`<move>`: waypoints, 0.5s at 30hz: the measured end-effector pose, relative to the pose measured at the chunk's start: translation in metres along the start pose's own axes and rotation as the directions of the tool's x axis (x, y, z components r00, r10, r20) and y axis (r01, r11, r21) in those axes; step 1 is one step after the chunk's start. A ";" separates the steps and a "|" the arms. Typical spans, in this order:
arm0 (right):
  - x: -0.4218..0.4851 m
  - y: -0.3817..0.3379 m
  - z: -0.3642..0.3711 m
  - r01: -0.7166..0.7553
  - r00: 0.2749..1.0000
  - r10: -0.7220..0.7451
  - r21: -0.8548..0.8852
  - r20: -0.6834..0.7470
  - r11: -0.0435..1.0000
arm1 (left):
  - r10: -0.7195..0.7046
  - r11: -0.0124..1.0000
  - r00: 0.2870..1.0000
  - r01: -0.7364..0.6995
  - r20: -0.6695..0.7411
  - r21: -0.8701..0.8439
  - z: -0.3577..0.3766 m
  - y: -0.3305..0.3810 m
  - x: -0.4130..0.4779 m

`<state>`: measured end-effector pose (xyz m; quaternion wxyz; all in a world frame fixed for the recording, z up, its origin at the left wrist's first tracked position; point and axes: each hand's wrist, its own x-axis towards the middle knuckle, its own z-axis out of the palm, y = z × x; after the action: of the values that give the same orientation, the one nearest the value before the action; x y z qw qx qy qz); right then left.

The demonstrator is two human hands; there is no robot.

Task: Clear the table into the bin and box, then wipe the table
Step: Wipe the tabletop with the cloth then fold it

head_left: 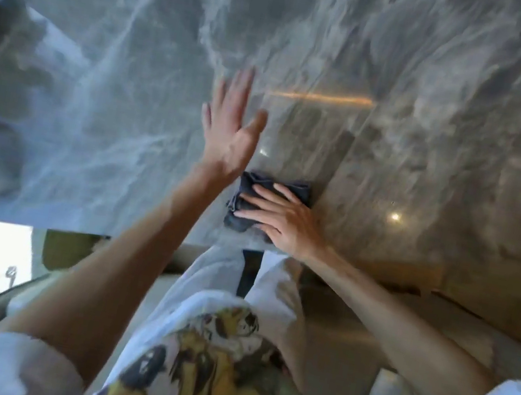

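Table (414,67) of grey marble fills our view; our right hand (283,218) presses flat, fingers spread, on a dark folded cloth (254,184) near its front edge; our left hand (232,133) hovers open, blurred; no containers visible.

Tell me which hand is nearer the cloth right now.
Right. The right hand lies flat on the dark cloth, pressing it to the table near the front edge. The left hand is open, beyond the cloth and to its left, not touching it.
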<state>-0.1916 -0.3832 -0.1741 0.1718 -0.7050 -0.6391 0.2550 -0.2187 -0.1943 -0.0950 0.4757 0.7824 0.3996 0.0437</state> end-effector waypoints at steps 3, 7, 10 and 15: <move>-0.017 -0.048 0.040 0.077 0.997 -0.077 0.033 0.006 0.997 | -0.160 0.950 0.969 0.100 0.186 0.296 0.008 -0.046 -0.040; -0.029 -0.080 0.081 0.104 0.994 -0.111 0.218 0.018 0.970 | -0.178 0.860 0.949 0.021 0.260 0.510 0.017 -0.102 -0.086; -0.043 -0.092 0.093 -0.318 0.912 0.113 0.505 0.394 0.802 | -0.103 0.849 0.956 -0.060 0.276 0.526 0.020 -0.116 -0.106; -0.059 -0.088 0.062 -0.720 0.694 0.217 0.659 0.686 0.217 | -0.117 0.911 0.933 -0.036 0.340 0.411 -0.013 -0.095 -0.127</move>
<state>-0.3021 -0.4353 -0.1665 0.2806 -0.5738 -0.1564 0.7534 -0.3659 -0.2481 -0.1230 0.3663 0.8508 0.3229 -0.1942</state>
